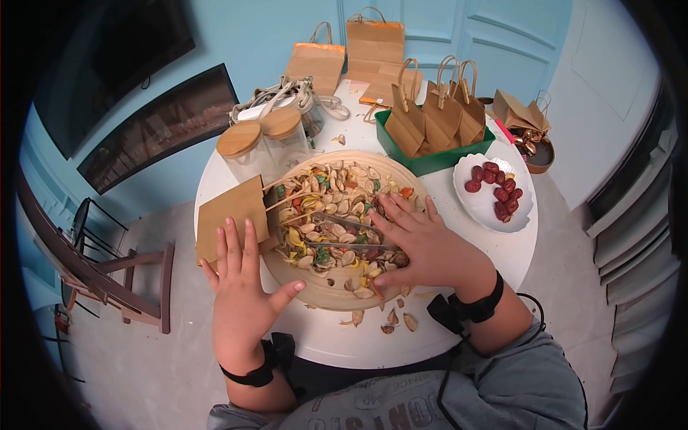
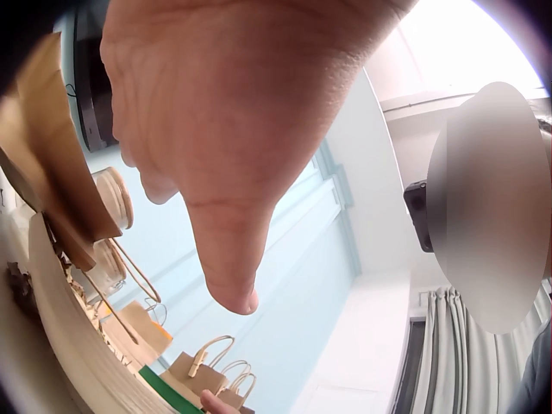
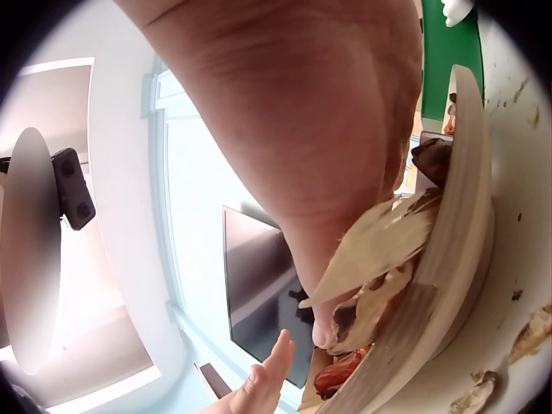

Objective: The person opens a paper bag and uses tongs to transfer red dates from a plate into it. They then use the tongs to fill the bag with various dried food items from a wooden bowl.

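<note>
A round wooden tray [image 1: 337, 299] holds a heap of dried pods and petals [image 1: 333, 188] in tan, yellow, green and orange, with clear strips lying across the middle. My right hand [image 1: 426, 247] is spread flat over the heap's right side, fingers straight. In the right wrist view its thumb reaches down behind a pale dried pod [image 3: 375, 246] at the tray rim. A brown paper bag [image 1: 233, 218] lies tipped at the tray's left edge, its handles over the heap. My left hand [image 1: 247, 301], fingers spread and holding nothing, overlaps the bag's near edge in the head view.
Behind the tray stand two lidded glass jars [image 1: 251, 143], a pale bag [image 1: 290, 93], and a green bin [image 1: 430, 162] of paper bags. A white scalloped dish [image 1: 466, 197] of red dates sits right. Loose pods [image 1: 410, 322] lie by the near table edge [image 1: 358, 351].
</note>
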